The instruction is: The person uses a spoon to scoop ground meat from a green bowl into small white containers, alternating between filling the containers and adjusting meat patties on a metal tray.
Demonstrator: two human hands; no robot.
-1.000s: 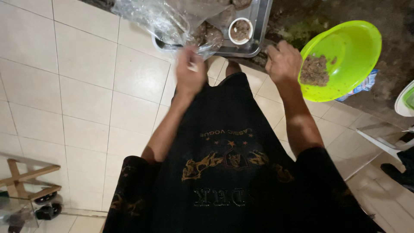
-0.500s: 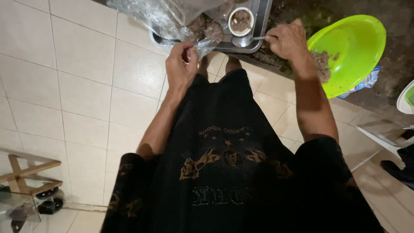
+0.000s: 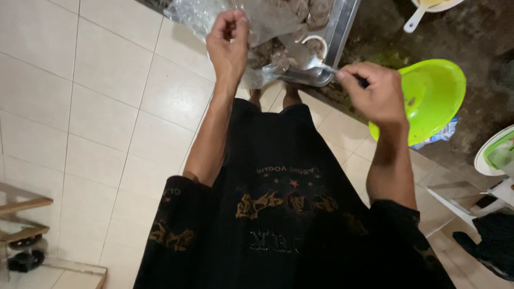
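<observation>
A clear plastic bag is pinched at its edge by the left hand, the fingers closed on the film and the wrist raised above the lap. The bag hangs over the near end of a metal tray, and dark, rounded lumps of food are seen through and beside the plastic. A metal spoon is gripped by its handle in the right hand, the fist clenched around it; the bowl of the spoon is held low at the bag's lower fold, just over the tray's near rim. A small round cup stands in the tray just behind the spoon. A lime-green bowl lies to the right of the right hand, partly hidden by it, on dark ground. Under the bowl's far edge a scrap of blue and white packaging is seen. A white ladle is partly in view at the top edge, and a white container at the right edge. Pale floor tiles fill the left side, and a black printed shirt fills the foreground
</observation>
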